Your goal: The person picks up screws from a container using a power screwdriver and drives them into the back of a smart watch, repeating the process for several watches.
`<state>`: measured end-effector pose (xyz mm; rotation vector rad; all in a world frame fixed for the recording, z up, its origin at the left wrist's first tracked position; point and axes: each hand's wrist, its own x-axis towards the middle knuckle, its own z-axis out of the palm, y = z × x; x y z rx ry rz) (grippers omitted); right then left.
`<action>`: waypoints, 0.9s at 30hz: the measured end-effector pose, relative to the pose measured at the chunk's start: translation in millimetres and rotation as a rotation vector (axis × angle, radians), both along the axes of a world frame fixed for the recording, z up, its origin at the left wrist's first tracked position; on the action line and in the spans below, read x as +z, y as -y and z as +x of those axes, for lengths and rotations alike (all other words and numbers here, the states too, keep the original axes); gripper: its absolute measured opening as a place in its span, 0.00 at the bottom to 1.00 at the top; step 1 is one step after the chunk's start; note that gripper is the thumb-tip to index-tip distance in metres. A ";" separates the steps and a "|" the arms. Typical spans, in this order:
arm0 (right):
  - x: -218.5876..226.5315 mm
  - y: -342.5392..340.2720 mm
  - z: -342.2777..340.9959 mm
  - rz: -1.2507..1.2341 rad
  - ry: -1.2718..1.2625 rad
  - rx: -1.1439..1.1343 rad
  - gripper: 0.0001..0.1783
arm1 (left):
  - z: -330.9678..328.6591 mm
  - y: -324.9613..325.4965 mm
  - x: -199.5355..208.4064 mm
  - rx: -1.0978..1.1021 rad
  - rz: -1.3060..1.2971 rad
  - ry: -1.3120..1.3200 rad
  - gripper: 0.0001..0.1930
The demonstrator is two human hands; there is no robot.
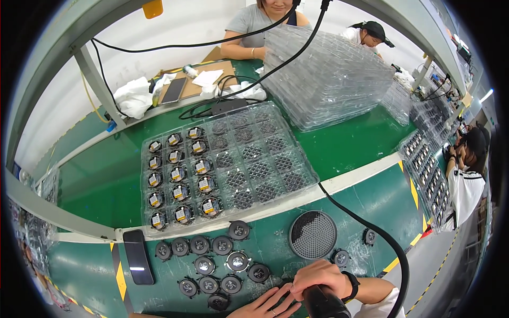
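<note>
The black tool (324, 303), smooth and rounded, stands at the lower edge of the frame, right of centre; its working end is hidden. The right hand (319, 279) appears closed around it. The left hand (269, 304), palm down at lower centre, has its fingers straight and slightly spread, holding nothing visible; what lies beneath is hidden. The step in hand looks like tool work near the fingertips; the next move calls for a steady tool and fingers kept clear. On the scuffed green worktop (366, 199), 12 dark round discs (199, 244) cluster at lower centre-left, 2 more right of the grainy grey dish (304, 228). Mid-frame, a clear, thin plastic tray (228, 222) carries 15 round parts (181, 192) with yellow labels.
</note>
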<state>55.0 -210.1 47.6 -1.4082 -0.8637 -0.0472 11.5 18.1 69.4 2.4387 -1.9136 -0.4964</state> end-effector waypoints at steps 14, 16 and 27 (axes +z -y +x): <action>1.6 0.8 0.5 -0.013 -0.005 0.014 0.10 | 0.8 0.3 -1.5 -0.029 -0.012 0.128 0.45; 0.4 0.3 -0.5 -0.003 -0.006 0.012 0.10 | -2.0 -0.9 -8.5 -0.021 -0.038 0.180 0.45; 1.2 2.6 2.1 0.005 -0.017 0.043 0.12 | 5.6 2.7 5.0 -0.041 0.030 0.037 0.50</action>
